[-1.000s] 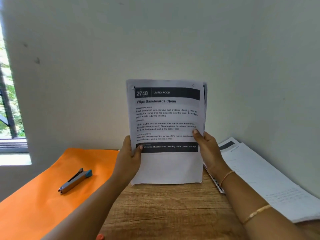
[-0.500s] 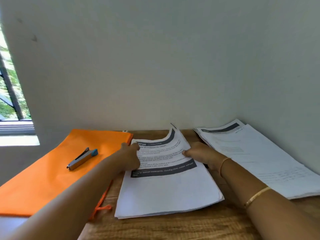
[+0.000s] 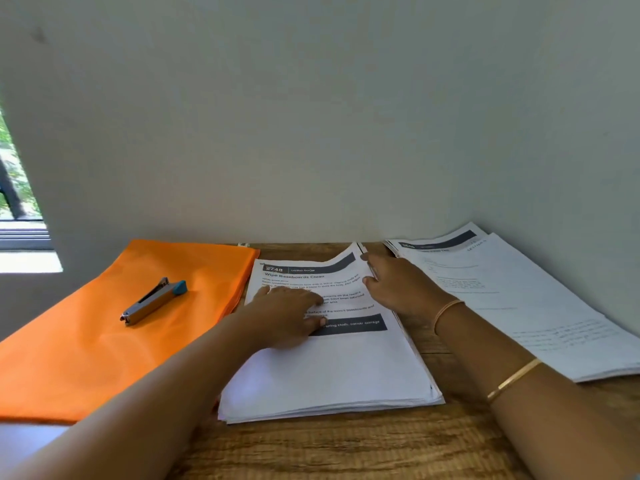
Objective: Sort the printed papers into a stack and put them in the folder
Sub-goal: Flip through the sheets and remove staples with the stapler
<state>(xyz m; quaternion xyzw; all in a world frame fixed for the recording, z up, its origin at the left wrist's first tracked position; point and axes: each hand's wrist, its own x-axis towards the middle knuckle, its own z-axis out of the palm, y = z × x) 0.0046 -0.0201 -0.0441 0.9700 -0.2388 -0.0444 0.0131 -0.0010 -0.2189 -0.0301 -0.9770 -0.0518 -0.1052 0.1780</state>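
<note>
Pressing hand (left): the left hand lies flat on the top sheet of the paper stack, fingers straight and spread, holding nothing, pointing toward 1 o'clock.
Right hand: the right hand sits at the stack's 2 o'clock edge, fingertips against the raised far corner. I cannot tell whether it pinches the sheets or only touches them.
Paper stack: it lies flat in the middle of the wooden table, printed side up. The heading reads "Wipe Baseboards Clean", and the edges are roughly squared.
Orange folder: the folder lies flat at 9 o'clock of the stack, its near edge just beside the papers.
Stapler: a stapler with a blue end rests on the folder, apart from both hands.
Second pile: more printed sheets lie at 3 o'clock of the stack, along the wall.
Bangles: a thin one circles the right wrist, and another sits farther up the forearm.
</note>
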